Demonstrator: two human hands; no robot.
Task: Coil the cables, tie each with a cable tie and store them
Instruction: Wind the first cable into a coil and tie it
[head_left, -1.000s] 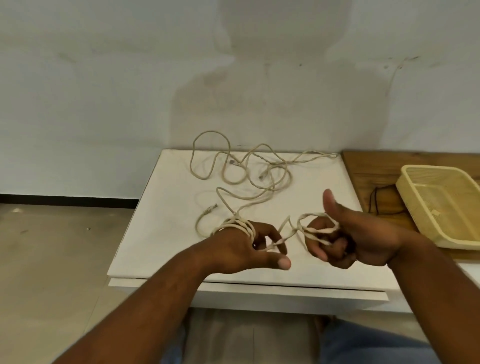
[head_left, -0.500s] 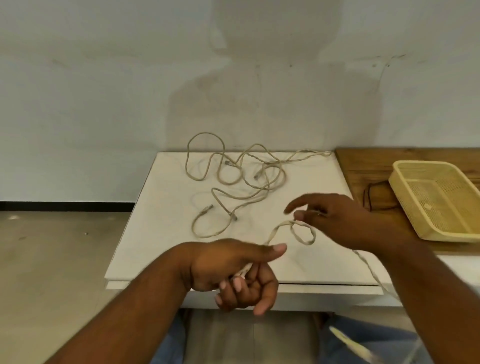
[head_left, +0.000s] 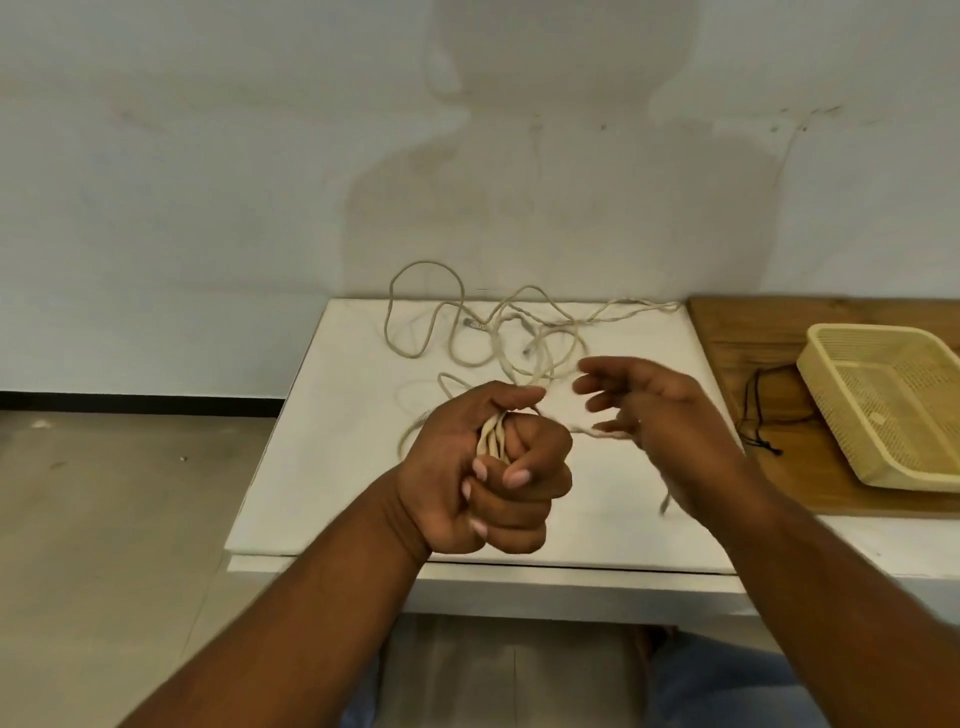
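The left hand (head_left: 493, 467) is clenched round a bundle of cable (head_left: 493, 441) loops above the white table (head_left: 322, 441). The right hand (head_left: 670, 415) is held beside it, fingers spread; whether the blurred strand there is gripped cannot be told. More cable is left tangled at the table's back. A yellow basket (head_left: 878, 330) is set on the wooden board (head_left: 753, 332).

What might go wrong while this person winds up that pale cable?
1. The loops bunched in the left hand are not tied; a slack grip may let them spring apart.
2. The loose cables on the white table overlap, so pulling may knot or drag them.
3. The right hand looks spread and its hold on the strand is blurred; the strand may slip.
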